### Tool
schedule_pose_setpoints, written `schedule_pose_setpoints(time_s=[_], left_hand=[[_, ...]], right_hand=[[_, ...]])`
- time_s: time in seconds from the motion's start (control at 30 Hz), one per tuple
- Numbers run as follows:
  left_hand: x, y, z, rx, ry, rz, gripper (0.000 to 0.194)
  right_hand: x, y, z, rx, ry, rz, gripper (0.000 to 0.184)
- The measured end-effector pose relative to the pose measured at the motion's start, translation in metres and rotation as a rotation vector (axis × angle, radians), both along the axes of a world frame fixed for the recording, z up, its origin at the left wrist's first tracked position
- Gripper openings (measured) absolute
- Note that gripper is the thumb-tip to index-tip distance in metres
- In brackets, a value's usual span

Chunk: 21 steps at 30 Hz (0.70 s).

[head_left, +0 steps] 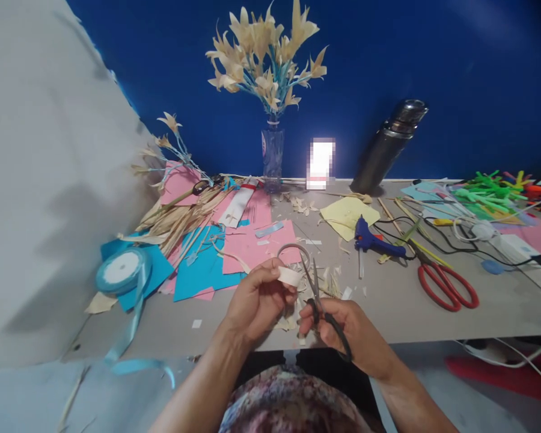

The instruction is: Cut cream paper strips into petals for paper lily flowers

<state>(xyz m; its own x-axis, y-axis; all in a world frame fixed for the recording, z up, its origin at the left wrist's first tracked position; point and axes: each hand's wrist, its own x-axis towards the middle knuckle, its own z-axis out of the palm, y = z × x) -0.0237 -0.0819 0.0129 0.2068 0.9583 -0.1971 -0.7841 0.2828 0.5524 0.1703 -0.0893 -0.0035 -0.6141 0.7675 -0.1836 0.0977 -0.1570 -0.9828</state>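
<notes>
My left fingers (267,272) are clamping a short, curled, cream-coloured strip (289,276) above the front part of the grey tabletop (388,313), while my right fingers (336,308) are gripping small black-handled metal scissors (315,290) — their blades are standing parted just beside the strip. Farther off, a pink paper sheet (246,246) is lying to the left, and a blue plastic glue gun (375,243) is resting to the right — near large red-handled scissors (446,285).

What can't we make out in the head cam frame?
All head view:
- Cream strip: lower part hidden by left hand.
- Black-handled scissors: grip partly covered by right hand's fingers.
- Bright screen: content lost to glare and pixelation.
- Bottle label: too small, blurred.
- White power strip: cut off by right edge.
</notes>
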Motion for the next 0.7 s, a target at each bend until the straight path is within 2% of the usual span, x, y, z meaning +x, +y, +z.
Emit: schedule_pose_setpoints(time_s=[0.13, 0.27, 0.47, 0.7], left_hand=[[0.001, 0.000, 0.005, 0.047, 0.004, -0.022, 0.011], [0.001, -0.001, 0.007, 0.074, 0.076, 0.010, 0.010], [-0.001, 0.002, 0.010, 0.105, 0.148, 0.002, 0.008], [-0.005, 0.002, 0.016, 0.100, 0.173, -0.009, 0.006]], right_hand=[[-0.004, -0.002, 0.014, 0.048, -0.078, 0.025, 0.040], [-0.007, -0.001, 0.025, 0.121, -0.153, 0.027, 0.031], [-0.006, -0.001, 0.022, 0.058, -0.170, 0.047, 0.026], [-0.006, -0.002, 0.024, 0.063, -0.180, 0.055, 0.015]])
